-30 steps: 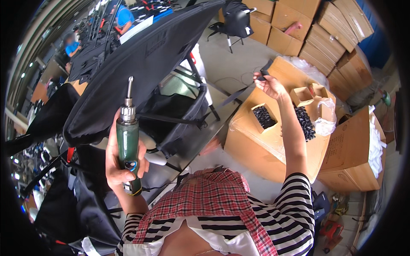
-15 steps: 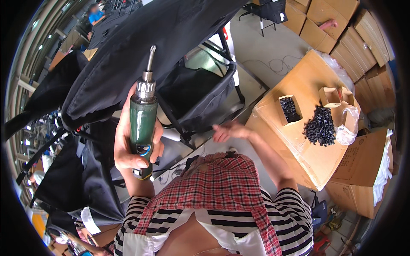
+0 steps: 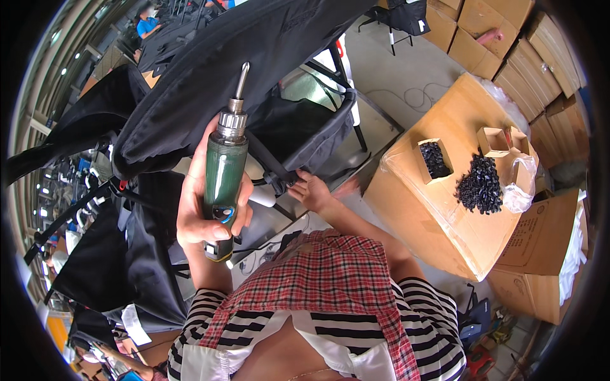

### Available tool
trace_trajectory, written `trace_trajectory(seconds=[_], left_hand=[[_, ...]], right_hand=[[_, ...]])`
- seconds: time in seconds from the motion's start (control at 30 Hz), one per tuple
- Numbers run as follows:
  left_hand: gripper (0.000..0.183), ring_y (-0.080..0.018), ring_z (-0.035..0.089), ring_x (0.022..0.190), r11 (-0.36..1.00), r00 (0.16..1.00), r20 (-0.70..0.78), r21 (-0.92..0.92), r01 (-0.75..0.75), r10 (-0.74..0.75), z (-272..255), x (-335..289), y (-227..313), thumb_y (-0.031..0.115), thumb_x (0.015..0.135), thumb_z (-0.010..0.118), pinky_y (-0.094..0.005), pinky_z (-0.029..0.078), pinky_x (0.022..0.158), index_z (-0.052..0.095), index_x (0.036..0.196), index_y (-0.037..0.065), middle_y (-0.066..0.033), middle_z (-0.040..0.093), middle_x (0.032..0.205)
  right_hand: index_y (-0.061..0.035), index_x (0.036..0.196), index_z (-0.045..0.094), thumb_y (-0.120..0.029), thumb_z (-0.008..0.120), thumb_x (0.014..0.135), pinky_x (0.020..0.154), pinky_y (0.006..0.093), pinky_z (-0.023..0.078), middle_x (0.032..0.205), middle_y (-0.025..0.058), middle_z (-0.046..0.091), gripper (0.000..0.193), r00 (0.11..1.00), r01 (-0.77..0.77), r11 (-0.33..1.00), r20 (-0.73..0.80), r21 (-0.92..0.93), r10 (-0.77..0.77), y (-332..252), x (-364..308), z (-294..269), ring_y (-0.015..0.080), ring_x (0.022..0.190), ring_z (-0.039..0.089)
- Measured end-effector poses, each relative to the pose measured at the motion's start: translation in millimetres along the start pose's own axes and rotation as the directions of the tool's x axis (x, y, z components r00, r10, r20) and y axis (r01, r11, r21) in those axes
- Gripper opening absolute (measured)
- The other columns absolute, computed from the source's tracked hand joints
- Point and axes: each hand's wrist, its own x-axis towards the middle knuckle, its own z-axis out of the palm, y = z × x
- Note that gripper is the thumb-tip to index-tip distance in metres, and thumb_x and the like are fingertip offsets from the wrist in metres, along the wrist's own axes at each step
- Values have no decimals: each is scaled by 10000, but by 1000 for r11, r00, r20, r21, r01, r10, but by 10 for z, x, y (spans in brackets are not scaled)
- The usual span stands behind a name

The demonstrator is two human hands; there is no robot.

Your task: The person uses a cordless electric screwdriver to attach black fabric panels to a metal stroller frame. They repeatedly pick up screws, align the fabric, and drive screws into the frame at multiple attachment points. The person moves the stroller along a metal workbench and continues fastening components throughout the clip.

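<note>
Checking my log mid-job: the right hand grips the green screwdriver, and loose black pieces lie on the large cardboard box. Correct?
Wrong hand: the head view shows the left hand gripping the green screwdriver. The loose black pieces do lie on the large cardboard box.

The right hand (image 3: 311, 192), which 1 second ago held something black above the big carton (image 3: 406, 206), has left it and come inward, its fingertips now at a corner of the black frame (image 3: 279, 182). The left hand's (image 3: 196, 219) driver (image 3: 225, 174), upright 1 second ago, now leans slightly right.
</note>
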Motion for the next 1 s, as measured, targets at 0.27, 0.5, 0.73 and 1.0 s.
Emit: trace_trajectory(seconds=[0.27, 0.5, 0.73, 1.0], left_hand=[[1327, -210, 610, 462, 1000, 1000, 26, -9, 3, -3, -39, -16, -15, 37, 485, 806, -312, 545, 467, 79, 1596, 34, -185, 626, 788], [1319, -205, 608, 477, 998, 997, 72, 59, 22, -26, -30, 24, 17, 92, 565, 853, -334, 556, 485, 39, 1602, 68, -159, 615, 812], [1339, -248, 634, 492, 999, 993, 110, 11, 30, -31, -71, 25, 50, 42, 603, 858, -361, 551, 477, -18, 1610, 149, -168, 610, 822], [1367, -228, 596, 442, 999, 1000, 4, 29, -14, 13, -43, -20, -18, 76, 589, 888, -331, 527, 443, -21, 1608, 141, -134, 568, 739]], right_hand=[[-123, 976, 653, -240, 472, 1042, 782, 320, 452, 814, -5, 561, 226, 902, 426, 861, -52, 279, -429, -1061, -57, -425, 149, 808, 556], [-15, 988, 550, -265, 296, 1109, 789, 427, 531, 750, 71, 534, 376, 651, 741, 567, -178, 361, -738, -3345, -1051, -492, 235, 750, 574], [-48, 881, 429, -179, 270, 1081, 538, 386, 463, 724, 93, 490, 287, 385, 855, 246, -242, 457, -890, -5119, -1853, -1388, 251, 643, 484], [-41, 828, 450, -158, 358, 1076, 482, 296, 418, 664, 54, 466, 289, 184, 971, 81, -497, 223, -848, -5480, -2838, -2312, 196, 546, 458]])
